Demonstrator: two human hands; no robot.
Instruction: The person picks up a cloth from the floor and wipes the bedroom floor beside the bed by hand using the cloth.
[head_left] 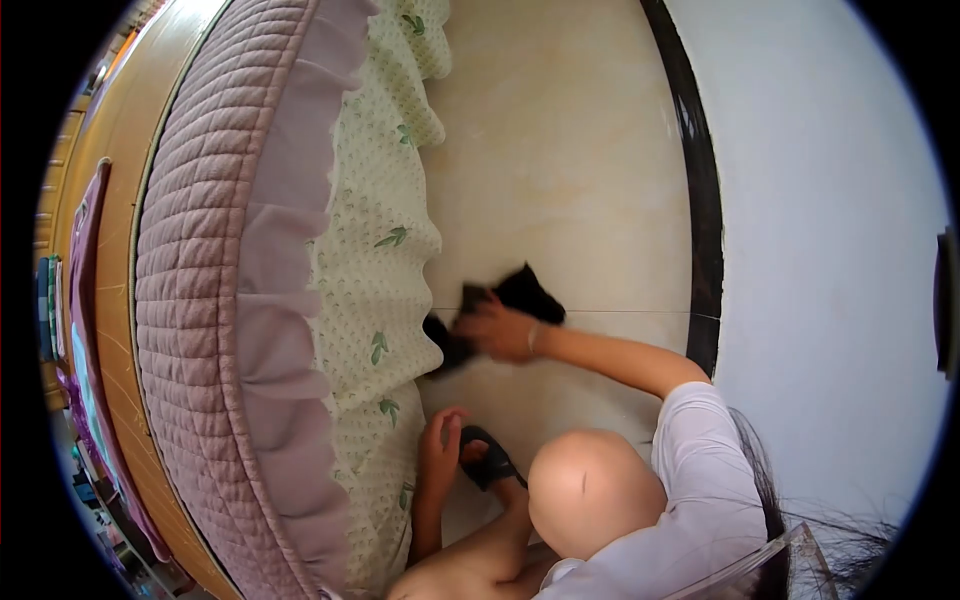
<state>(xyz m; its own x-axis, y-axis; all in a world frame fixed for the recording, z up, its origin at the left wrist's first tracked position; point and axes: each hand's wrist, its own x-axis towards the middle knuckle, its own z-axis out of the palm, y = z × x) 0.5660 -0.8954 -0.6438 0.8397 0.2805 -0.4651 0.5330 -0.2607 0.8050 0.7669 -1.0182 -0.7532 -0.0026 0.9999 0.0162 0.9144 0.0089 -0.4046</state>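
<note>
A black cloth (530, 295) lies bunched on the tiled floor, close to the pale green bed skirt (385, 235). My right hand (497, 330), with a band at the wrist, presses down on it from above and grips its middle. Dark parts of it show on both sides of the hand; the fingers are slightly blurred. Beside the bed skirt, my left hand (440, 440) is loosely bent with nothing in it. Just to its right is my foot in a black sandal (490, 458).
A bed with a quilted pink cover (200, 200) runs along the left. White wall (820, 200) with a dark skirting board (703, 220) bounds the right. Between them is a strip of beige tiled floor (570, 130). My bent knee (595, 490) is at the bottom.
</note>
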